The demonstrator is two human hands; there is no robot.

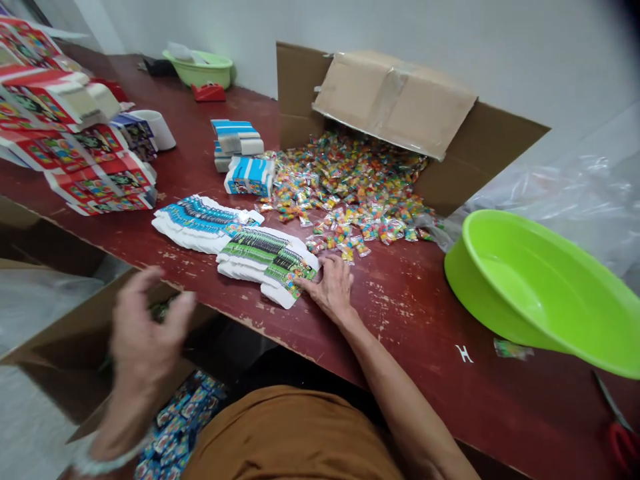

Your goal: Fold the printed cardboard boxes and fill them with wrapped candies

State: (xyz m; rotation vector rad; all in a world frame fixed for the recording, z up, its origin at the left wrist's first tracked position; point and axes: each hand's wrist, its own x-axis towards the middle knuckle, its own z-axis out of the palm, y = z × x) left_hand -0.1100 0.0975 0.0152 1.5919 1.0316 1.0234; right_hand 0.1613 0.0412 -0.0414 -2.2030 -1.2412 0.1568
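Observation:
My right hand (333,287) is at the near end of a fanned row of flat green-and-white candy boxes (255,247), thumb and fingers gripping the edge of the top one. A similar fanned row of flat blue boxes (200,220) lies against it on the left. My left hand (150,333), smeared by motion, hangs off the table's front edge above an open cardboard carton (60,347). Its thumb and fingers are apart, with nothing held that I can see. A small greenish thing shows behind those fingers, too blurred to name.
Wrapped candies (350,180) spill from a tipped cardboard box (395,100). Bundled red boxes (100,180) are stacked left, blue bundles (250,175) mid-table. On the right are a green basin (540,287) and red-handled scissors (623,440). Filled blue packs (180,420) lie below the table.

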